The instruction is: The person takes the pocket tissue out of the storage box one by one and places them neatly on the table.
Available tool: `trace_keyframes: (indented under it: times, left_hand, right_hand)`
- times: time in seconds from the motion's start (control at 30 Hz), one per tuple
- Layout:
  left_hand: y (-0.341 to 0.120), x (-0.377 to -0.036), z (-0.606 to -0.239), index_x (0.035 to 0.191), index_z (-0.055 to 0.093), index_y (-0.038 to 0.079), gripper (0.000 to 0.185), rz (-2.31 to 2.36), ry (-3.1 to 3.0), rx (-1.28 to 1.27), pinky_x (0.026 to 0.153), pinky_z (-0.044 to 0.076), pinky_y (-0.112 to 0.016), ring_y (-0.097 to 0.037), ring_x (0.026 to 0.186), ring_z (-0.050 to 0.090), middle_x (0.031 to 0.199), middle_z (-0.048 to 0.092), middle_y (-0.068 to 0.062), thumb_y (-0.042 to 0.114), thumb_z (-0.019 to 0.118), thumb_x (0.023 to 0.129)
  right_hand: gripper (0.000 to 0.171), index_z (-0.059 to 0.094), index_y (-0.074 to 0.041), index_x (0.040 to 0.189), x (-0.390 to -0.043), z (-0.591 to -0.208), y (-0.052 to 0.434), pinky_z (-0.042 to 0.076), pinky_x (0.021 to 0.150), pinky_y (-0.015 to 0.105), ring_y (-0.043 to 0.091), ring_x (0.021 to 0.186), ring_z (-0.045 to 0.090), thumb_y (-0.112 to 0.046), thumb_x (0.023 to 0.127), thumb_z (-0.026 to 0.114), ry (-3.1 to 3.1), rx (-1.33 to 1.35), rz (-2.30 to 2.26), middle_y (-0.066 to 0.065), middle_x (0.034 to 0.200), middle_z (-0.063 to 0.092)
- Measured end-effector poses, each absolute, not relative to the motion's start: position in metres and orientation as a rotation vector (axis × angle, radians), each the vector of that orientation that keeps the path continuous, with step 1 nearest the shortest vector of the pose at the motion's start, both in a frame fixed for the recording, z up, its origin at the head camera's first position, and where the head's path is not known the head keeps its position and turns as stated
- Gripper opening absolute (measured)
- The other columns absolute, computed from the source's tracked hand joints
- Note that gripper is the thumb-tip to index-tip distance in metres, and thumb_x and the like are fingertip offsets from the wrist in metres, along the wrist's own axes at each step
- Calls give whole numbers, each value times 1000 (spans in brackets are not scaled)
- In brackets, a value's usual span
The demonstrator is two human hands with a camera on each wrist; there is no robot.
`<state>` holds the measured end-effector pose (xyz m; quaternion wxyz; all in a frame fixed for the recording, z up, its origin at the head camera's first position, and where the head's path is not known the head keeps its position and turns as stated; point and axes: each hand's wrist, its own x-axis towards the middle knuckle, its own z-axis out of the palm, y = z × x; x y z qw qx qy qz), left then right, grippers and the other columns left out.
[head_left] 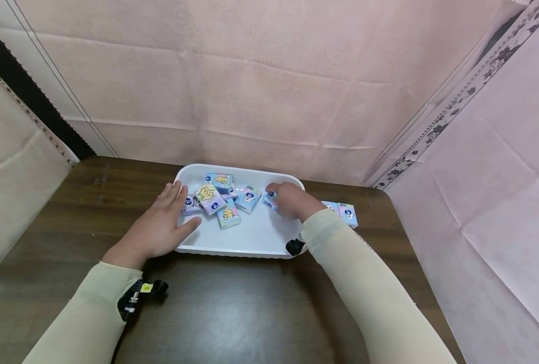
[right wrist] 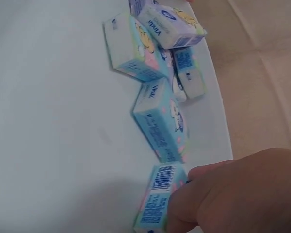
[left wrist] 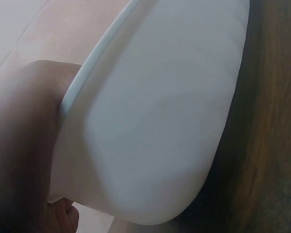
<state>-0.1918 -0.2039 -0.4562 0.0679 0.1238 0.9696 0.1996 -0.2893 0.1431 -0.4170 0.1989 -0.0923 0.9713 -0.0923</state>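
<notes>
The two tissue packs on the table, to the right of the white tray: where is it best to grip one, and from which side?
Probably from above, pinching the long edges of the outer tissue pack. It lies flat on the table with its right side free; its twin sits close on the left, near the right hand.

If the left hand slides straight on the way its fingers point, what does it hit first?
Probably the purple pack just past the fingertips of the left hand, which rests on the tray rim. Behind it lies the pack pile. Depth is unclear from the head view.
</notes>
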Motion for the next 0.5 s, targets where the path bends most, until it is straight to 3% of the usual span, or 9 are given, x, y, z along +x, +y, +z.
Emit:
trace_keyframes:
  times: [0.2,0.5]
  left_hand:
    - [-204,-192,-457,181,4,9,104,608,2919,371,132,15,-77,-42,177,-11,191,-9,-13,68,53,111]
    - [-204,-192,-458,181,4,9,104,609,2921,372,133,14,-76,-42,177,-11,191,-8,-13,70,51,111]
  right_hand:
    - [69,52,-39,169,-290,-425,144,61,109,51,32,128,58,-7,108,64,2736,-274,-260,15,158,56]
    - [65,55,-40,166,-284,-425,142,67,102,55,32,123,61,-10,108,67,2763,-222,-304,14,155,52]
